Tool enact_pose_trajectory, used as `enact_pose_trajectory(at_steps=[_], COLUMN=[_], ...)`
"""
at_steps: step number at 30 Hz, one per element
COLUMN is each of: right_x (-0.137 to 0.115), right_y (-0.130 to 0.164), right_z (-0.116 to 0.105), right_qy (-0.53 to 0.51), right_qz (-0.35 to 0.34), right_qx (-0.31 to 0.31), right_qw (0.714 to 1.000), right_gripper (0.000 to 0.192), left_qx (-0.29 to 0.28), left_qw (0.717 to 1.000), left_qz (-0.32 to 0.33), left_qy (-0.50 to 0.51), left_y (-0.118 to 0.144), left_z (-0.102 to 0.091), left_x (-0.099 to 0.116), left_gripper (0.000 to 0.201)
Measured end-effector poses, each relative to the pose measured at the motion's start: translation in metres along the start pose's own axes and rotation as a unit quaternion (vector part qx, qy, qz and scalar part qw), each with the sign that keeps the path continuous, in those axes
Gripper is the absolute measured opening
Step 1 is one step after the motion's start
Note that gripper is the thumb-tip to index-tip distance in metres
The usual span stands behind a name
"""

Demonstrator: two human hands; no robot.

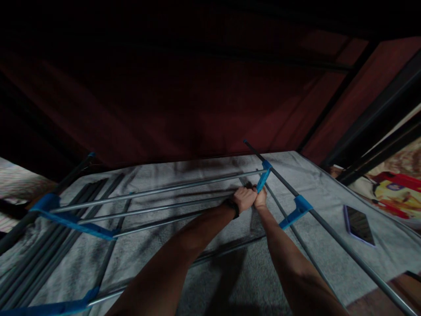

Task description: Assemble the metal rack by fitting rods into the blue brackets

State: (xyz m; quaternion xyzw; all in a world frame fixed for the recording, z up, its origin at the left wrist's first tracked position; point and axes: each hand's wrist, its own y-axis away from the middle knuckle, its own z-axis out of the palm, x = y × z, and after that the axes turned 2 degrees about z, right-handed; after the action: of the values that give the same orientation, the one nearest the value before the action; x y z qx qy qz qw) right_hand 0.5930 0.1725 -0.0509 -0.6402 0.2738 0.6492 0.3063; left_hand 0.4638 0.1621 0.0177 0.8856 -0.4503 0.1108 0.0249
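A frame of grey metal tubes (164, 187) joined by blue plastic brackets lies over a pale cloth. My left hand (244, 199), with a dark band on its wrist, is closed around the right end of a metal tube, beside a blue bracket (263, 177). Right against it, my right hand (261, 198) is closed on the lower end of that bracket. The fingertips and the joint between tube and bracket are hidden. Another blue bracket (297, 211) sits nearer on the long right tube (345, 253). On the left, a large blue bracket (77, 224) carries the tubes' other ends.
Several loose dark tubes (39, 256) lie side by side at the left. A phone (359, 224) rests on the pale cloth (324, 186) at the right. Dark red fabric (197, 127) rises behind. Past a dark bar is a red and yellow package (399, 193).
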Motion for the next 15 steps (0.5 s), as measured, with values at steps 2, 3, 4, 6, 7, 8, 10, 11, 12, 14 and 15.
enact_pose_trajectory(at_steps=[2, 3, 4, 6, 7, 8, 10, 11, 12, 14, 15], right_x=[0.001, 0.002, 0.002, 0.002, 0.002, 0.002, 0.002, 0.001, 0.000, -0.003, -0.004], right_y=[-0.002, -0.003, -0.004, -0.005, -0.005, -0.005, -0.003, -0.001, 0.000, 0.002, 0.003], right_z=[0.001, 0.001, 0.001, 0.001, 0.001, 0.001, 0.001, 0.001, 0.001, 0.002, 0.002], right_qy=[0.009, 0.011, 0.011, 0.010, 0.008, 0.006, 0.002, 0.001, 0.000, -0.001, 0.000], right_qz=[0.012, 0.018, 0.022, 0.028, 0.030, 0.033, 0.036, 0.037, 0.038, 0.039, 0.038], right_qx=[0.007, 0.011, 0.014, 0.017, 0.018, 0.017, 0.014, 0.013, 0.014, 0.014, 0.013], right_qw=[1.000, 1.000, 1.000, 0.999, 0.999, 0.999, 0.999, 0.999, 0.999, 0.999, 0.999], right_gripper=[0.028, 0.029, 0.030, 0.034, 0.036, 0.037, 0.038, 0.038, 0.038, 0.035, 0.034], left_qx=[-0.008, -0.013, -0.018, -0.041, -0.055, -0.068, -0.088, -0.090, -0.089, -0.088, -0.084], left_qw=[1.000, 1.000, 1.000, 0.999, 0.998, 0.997, 0.994, 0.994, 0.994, 0.995, 0.995], left_qz=[0.002, 0.002, 0.000, -0.006, -0.010, -0.015, -0.019, -0.018, -0.016, -0.012, -0.011], left_qy=[0.004, 0.007, 0.012, 0.027, 0.036, 0.044, 0.055, 0.055, 0.054, 0.049, 0.044], left_y=[-0.003, -0.005, -0.009, -0.017, -0.021, -0.024, -0.028, -0.029, -0.029, -0.027, -0.025], left_z=[-0.001, -0.002, -0.003, -0.008, -0.010, -0.012, -0.016, -0.018, -0.019, -0.019, -0.017], left_x=[-0.001, -0.001, -0.002, -0.004, -0.005, -0.006, -0.007, -0.007, -0.006, -0.004, -0.003], left_gripper=[0.035, 0.033, 0.030, 0.027, 0.027, 0.028, 0.029, 0.029, 0.029, 0.028, 0.028])
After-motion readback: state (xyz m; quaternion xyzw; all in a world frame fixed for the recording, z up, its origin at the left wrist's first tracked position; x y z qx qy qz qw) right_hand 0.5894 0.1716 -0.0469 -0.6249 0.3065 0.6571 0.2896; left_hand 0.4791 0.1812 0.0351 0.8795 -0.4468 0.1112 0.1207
